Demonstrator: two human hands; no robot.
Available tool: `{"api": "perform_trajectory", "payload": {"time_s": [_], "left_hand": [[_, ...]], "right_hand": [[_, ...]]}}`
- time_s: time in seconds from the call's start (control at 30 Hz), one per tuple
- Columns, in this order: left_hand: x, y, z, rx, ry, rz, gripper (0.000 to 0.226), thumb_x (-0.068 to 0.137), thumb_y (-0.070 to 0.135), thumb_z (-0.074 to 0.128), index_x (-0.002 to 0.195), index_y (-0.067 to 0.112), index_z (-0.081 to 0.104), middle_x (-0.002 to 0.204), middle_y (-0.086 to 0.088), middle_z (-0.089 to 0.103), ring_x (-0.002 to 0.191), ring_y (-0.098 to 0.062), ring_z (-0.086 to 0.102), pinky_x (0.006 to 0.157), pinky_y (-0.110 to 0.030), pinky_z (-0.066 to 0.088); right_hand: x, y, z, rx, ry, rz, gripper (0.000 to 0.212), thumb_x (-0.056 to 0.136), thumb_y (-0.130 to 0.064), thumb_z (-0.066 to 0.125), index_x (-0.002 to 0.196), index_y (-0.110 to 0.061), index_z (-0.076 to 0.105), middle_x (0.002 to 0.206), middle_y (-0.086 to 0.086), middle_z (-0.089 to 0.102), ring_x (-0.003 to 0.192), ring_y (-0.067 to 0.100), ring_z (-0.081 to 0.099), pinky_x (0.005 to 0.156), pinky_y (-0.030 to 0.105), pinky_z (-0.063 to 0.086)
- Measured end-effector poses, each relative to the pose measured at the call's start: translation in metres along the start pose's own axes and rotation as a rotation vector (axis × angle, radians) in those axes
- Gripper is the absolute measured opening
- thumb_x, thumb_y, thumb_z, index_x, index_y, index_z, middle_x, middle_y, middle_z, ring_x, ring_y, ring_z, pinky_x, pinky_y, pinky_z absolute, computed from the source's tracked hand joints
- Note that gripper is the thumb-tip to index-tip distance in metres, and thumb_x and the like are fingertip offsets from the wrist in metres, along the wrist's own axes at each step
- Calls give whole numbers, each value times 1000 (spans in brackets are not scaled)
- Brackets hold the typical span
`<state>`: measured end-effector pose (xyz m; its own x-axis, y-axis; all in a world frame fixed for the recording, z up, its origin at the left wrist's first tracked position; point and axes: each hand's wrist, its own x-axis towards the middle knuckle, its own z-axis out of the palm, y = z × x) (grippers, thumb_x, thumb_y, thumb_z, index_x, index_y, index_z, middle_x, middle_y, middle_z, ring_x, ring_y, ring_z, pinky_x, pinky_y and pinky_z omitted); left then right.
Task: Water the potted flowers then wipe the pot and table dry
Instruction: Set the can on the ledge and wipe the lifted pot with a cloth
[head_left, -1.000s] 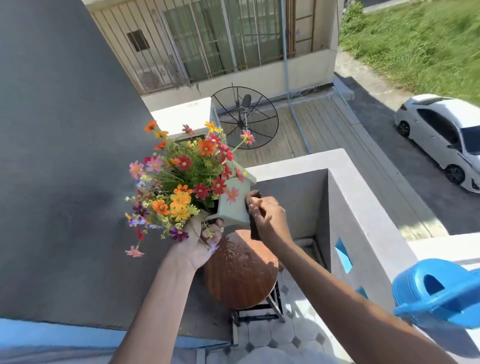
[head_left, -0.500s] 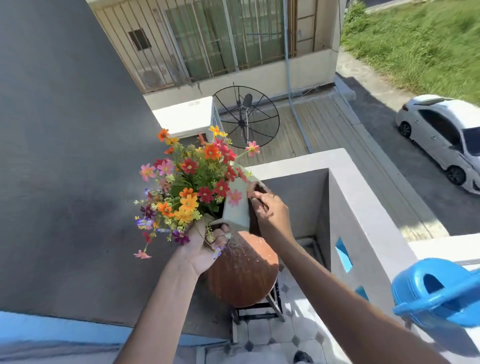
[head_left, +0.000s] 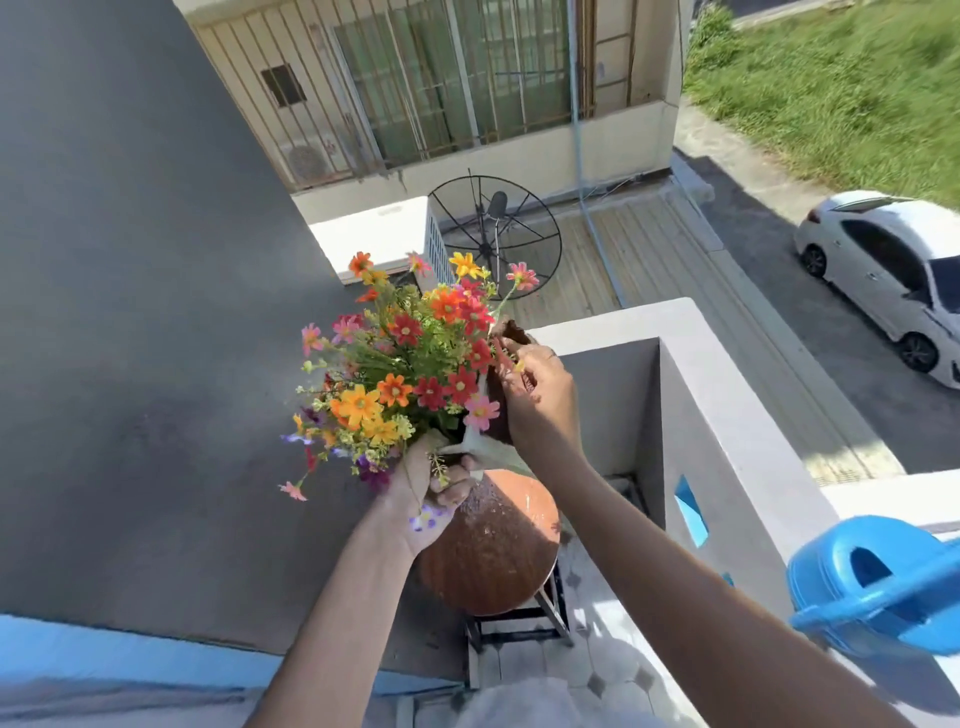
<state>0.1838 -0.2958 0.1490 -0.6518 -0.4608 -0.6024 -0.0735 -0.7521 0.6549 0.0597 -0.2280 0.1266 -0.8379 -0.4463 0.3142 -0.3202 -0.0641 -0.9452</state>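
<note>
Head view, left to right: left hand (head_left: 426, 493) curls round the pale pot (head_left: 480, 449), lifted and tilted above the wet round table (head_left: 493, 551). Right hand (head_left: 540, 395) pinches a brown cloth (head_left: 511, 332) against its side. Likely light but top-heavy, slippery; hold the base.

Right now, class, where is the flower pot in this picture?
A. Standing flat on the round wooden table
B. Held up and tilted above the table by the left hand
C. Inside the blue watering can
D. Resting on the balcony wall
B: the left hand grips the pale flower pot at its base, tilted and lifted clear of the wet round table, while the right hand holds a dark cloth against the pot's side.
</note>
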Motion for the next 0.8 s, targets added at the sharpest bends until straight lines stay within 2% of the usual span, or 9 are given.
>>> {"api": "perform_trajectory", "payload": {"time_s": [0.1,0.23,0.37,0.43,0.5,0.6,0.67,0.73,0.8], "left_hand": [[-6,4,1,-73,-28,6,29,97,10,33,71,8,46,61,-10,43,25,-4,28,32,-13,14],[-5,9,-2,-61,-38,27,33,97,8,30,72,4,51,61,-10,42,26,-4,28,29,-13,16],[6,9,-12,44,8,72,60,97,1,24,55,9,66,61,-11,45,28,-4,28,28,-14,19],[8,10,-12,124,39,78,47,99,9,35,58,9,60,58,-12,50,27,-5,28,27,-14,22],[6,10,-7,149,39,71,42,96,12,43,57,10,58,59,-12,51,28,-5,29,29,-14,22],[1,11,3,61,-38,85,56,98,12,34,49,12,61,55,-8,47,27,-2,26,33,-14,16],[-1,15,7,-2,-37,71,50,98,13,30,53,10,52,53,-8,45,25,-2,25,33,-13,12],[1,19,5,-7,-18,83,40,98,13,29,61,9,44,56,-10,42,23,-2,24,30,-13,13],[5,20,2,37,23,113,35,98,9,28,66,10,42,58,-10,42,24,-3,26,27,-13,17]], "right_hand": [[18,15,-8,-138,23,14,28,93,-9,59,119,-6,70,114,8,67,108,14,59,97,20,40],[29,50,-23,-242,-1,191,29,97,-13,55,122,-4,67,113,14,64,104,27,62,89,28,45],[42,51,-25,-200,-47,205,25,97,-11,57,116,-2,70,109,15,65,99,21,61,81,17,38],[47,30,-20,-158,-26,109,23,96,-10,58,110,3,71,105,14,64,97,17,58,80,10,37],[45,12,-11,-117,-9,-17,23,96,-7,58,113,3,70,104,9,62,92,7,55,83,2,36],[24,-2,-2,-79,-9,-83,25,95,-7,58,118,-5,70,99,-2,57,88,-6,50,83,7,37],[-2,-2,-2,-88,-44,-146,20,96,-7,59,111,-5,72,95,-7,56,90,-11,49,83,7,36],[-31,4,-3,-84,-60,-209,20,95,-6,60,112,-7,72,97,-5,61,92,-4,56,83,11,41],[-50,8,-4,-48,-99,-144,20,95,-11,60,112,-12,72,98,-3,68,92,11,62,81,21,47]]}}
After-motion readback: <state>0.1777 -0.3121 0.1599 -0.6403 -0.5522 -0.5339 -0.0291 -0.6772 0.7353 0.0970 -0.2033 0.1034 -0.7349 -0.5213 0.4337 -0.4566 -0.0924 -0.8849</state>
